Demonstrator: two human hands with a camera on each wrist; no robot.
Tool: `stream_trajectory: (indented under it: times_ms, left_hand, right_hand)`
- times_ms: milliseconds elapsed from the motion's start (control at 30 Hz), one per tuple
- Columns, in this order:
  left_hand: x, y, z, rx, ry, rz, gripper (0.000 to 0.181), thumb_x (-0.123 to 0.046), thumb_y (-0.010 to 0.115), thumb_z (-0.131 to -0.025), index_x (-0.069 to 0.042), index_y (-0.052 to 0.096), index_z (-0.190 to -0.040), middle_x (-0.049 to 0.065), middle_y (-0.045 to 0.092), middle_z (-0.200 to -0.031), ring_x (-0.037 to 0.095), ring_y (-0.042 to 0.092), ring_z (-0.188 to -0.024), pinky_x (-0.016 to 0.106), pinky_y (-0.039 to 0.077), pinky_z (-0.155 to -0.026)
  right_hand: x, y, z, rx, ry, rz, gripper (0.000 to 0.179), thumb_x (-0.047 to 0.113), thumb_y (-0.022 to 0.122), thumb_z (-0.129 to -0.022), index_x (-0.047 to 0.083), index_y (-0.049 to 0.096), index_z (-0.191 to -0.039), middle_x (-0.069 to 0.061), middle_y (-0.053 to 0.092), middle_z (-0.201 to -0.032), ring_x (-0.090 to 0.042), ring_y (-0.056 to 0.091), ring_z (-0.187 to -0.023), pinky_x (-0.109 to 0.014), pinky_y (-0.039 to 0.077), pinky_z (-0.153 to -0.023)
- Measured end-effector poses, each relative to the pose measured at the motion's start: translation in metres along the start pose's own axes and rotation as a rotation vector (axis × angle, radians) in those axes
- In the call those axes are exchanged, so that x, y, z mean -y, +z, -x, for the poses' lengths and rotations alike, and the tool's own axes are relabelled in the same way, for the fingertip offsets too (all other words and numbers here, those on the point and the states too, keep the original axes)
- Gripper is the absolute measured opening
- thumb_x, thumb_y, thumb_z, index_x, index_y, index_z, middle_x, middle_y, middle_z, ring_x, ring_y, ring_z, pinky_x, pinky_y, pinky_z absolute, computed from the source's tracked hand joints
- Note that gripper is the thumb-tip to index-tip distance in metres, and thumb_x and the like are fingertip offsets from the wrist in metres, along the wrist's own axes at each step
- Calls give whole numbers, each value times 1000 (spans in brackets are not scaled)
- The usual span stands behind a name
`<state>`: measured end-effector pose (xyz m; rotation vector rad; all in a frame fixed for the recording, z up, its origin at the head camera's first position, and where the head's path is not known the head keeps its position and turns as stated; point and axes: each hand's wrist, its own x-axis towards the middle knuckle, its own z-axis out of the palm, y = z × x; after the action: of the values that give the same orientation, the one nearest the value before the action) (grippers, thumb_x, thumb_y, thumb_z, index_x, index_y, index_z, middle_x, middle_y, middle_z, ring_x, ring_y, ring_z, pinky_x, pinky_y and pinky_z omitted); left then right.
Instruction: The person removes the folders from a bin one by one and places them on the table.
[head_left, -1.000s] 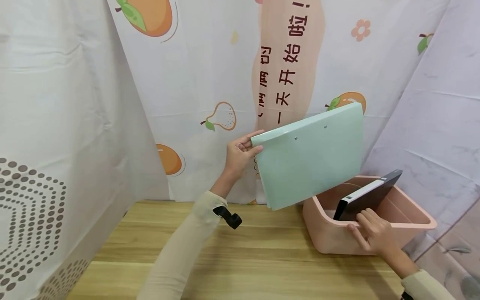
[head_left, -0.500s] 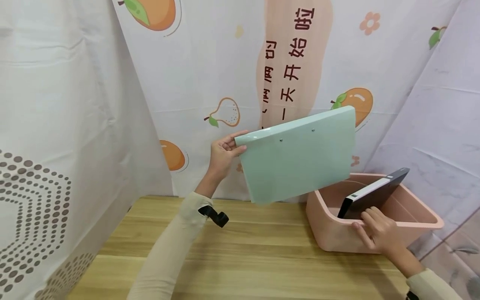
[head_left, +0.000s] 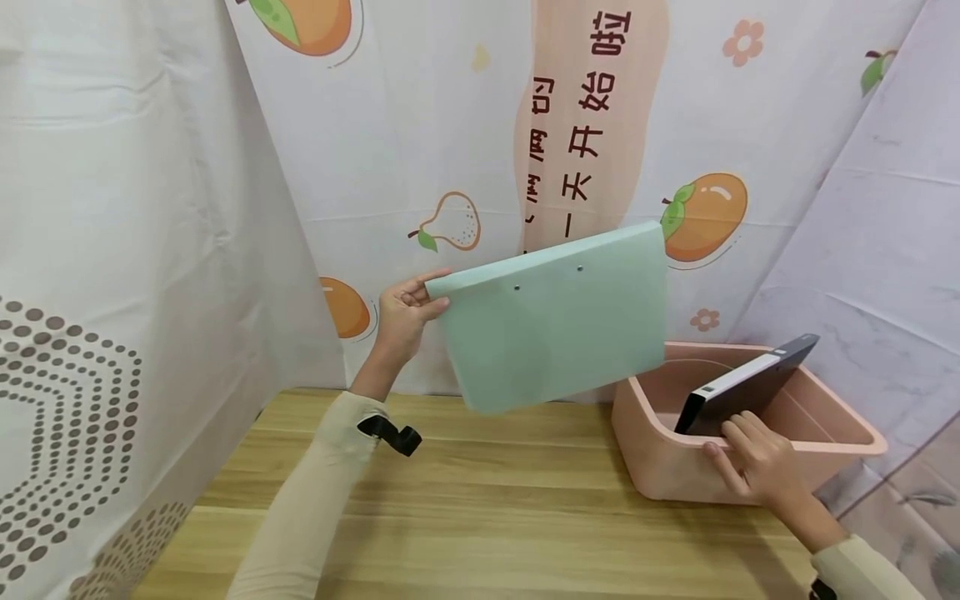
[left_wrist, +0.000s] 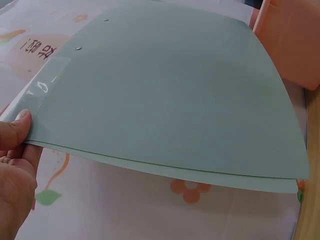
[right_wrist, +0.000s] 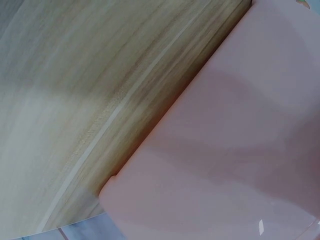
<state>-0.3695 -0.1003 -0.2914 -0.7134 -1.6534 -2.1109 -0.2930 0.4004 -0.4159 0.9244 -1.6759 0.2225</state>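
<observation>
My left hand [head_left: 402,317] pinches a mint-green file folder [head_left: 562,325] by the left end of its spine, thumb on the near cover. The folder hangs tilted above the table, its spine upward and two small rivets showing on the cover. In the left wrist view the folder [left_wrist: 170,100] fills most of the picture and its covers lie nearly together. At the right, my right hand [head_left: 757,458] grips the front rim of a pink plastic bin [head_left: 675,475]. A black binder [head_left: 750,392] with a whitish spine leans inside that bin, its lower part hidden.
The bin stands on a wooden table [head_left: 480,517], near its right back corner. A white curtain [head_left: 390,108] printed with fruit and lettering hangs behind the table. Another white sheet [head_left: 112,208] with dots hangs at the left.
My left hand has carried the green folder leftward, away from over the bin. My right hand stays on the bin's rim, and the black binder stays leaning inside.
</observation>
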Motion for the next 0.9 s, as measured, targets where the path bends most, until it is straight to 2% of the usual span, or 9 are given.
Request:
stream_trajectory:
  times_ms: [233,467,700,900]
  left_hand:
    - [-5,-27,4,-9,1,-19,44,19,65,-88,21,56,-131,-11,78,-102,7,75,-95,24,61,-82]
    - [-6,-46,8,-52,-22,9,44,19,66,-88,21,55,-130,-7,79,-101,8,76,-92,23,61,-80]
    - [-1,-57,16,-85,-81,-16,43,19,66,-88,19,57,-130,-8,79,-99,7,76,-90,22,61,-77]
    - [8,-60,27,-26,-126,-39,45,17,66,-89,22,53,-132,-9,79,-98,6,75,-90,21,61,-78]
  right_hand:
    - [-3,1,-1,11,5,10,56,44,46,-103,2,48,-66,-6,44,-64,-17,36,-58,-25,24,-46]
    - [-3,1,-7,6,-5,11,57,44,47,-103,2,49,-65,-5,43,-63,-16,36,-57,-24,23,-47]
    - [0,1,-9,3,-7,20,56,44,47,-103,3,49,-65,-5,43,-63,-16,36,-57,-24,24,-45]
    - [3,-1,-4,7,-4,23,56,43,46,-103,2,49,-65,-4,44,-64,-16,36,-58,-24,24,-45]
